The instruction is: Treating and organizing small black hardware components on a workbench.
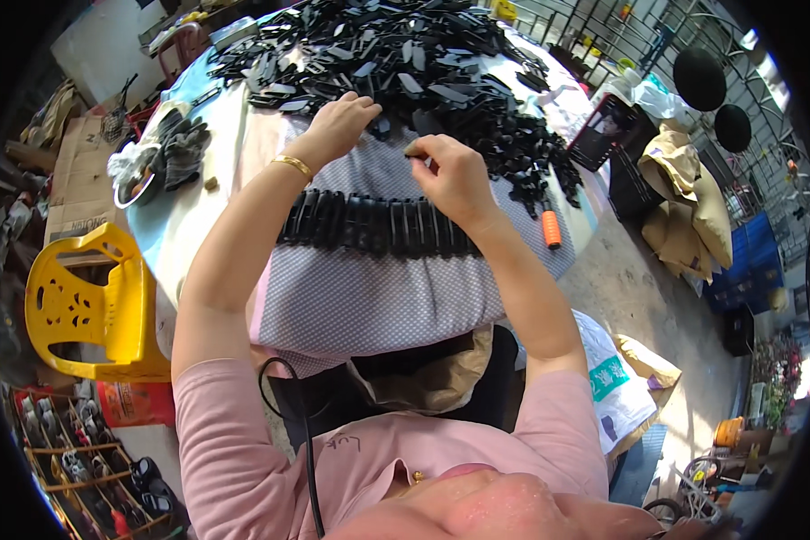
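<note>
A large heap of flat black plastic pieces (414, 54) covers the far part of the table. My left hand (342, 126) reaches to the heap's near edge, its fingers bent and slightly apart, with nothing seen in them. Closer to the middle, my right hand (454, 175) is closed in a pinch, and a small dark piece (411, 150) shows at its fingertips. In front of both hands, long black pieces stand side by side in a packed row (378, 225) on a grey patterned cloth (369, 297). An orange-handled tool (551, 230) lies right of the row.
Dark work gloves (182, 148) lie at the table's left. A phone (606, 126) leans at the right edge, beside stuffed sacks (688, 207). A yellow plastic chair (99, 306) stands left of the table. An open brown paper bag (423, 378) sits below the front edge.
</note>
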`<state>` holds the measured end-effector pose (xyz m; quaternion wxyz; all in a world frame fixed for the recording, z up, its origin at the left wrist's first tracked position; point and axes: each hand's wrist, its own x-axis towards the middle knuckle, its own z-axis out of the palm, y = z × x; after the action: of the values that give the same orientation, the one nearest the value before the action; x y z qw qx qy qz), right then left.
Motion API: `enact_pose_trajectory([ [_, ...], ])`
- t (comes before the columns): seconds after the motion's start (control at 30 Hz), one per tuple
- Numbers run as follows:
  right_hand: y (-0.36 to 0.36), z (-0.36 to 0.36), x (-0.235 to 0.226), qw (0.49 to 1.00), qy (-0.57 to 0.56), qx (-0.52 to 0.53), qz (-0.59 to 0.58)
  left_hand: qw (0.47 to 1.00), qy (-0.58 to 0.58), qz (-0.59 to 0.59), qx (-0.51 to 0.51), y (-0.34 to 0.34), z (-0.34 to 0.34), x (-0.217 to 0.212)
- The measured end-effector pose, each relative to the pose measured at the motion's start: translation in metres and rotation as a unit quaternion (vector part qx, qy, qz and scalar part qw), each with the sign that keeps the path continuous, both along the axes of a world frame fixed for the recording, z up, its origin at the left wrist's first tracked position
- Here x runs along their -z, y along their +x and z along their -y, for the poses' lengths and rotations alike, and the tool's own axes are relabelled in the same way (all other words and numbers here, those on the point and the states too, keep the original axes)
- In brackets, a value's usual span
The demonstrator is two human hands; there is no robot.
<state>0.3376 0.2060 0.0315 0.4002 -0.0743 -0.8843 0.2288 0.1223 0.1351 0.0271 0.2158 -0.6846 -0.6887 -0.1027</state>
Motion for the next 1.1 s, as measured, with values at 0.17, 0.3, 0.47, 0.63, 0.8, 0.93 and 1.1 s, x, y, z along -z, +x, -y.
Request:
enact_pose_trajectory([
  [0.17,0.000,-0.012,0.007,0.998,0.027,-0.015,-0.046,0.998,-0.046,-0.051,-0.015,-0.005,-0.023,0.004],
  [0.3,0.004,-0.011,0.002,0.999,0.008,-0.010,-0.045,0.996,-0.059,-0.059,0.017,-0.009,-0.020,0.001],
  [0.47,0.003,-0.008,-0.002,0.998,-0.015,-0.014,-0.051,0.987,-0.061,0.139,-0.060,0.005,-0.009,-0.007],
  [0.63,0.003,-0.006,-0.005,0.995,-0.015,-0.058,-0.080,0.708,0.037,0.705,0.010,0.047,0.024,-0.028],
  [0.8,0.003,0.015,-0.010,0.983,-0.061,-0.142,-0.102,0.483,0.013,0.872,0.086,0.071,0.070,-0.023],
  [0.93,0.001,0.023,-0.008,0.982,-0.037,-0.153,-0.108,0.434,0.023,0.892,0.125,0.080,0.077,-0.017],
  [1.1,0.003,0.028,-0.011,0.985,-0.091,-0.077,-0.124,0.463,0.060,0.875,0.127,0.086,0.077,-0.014],
])
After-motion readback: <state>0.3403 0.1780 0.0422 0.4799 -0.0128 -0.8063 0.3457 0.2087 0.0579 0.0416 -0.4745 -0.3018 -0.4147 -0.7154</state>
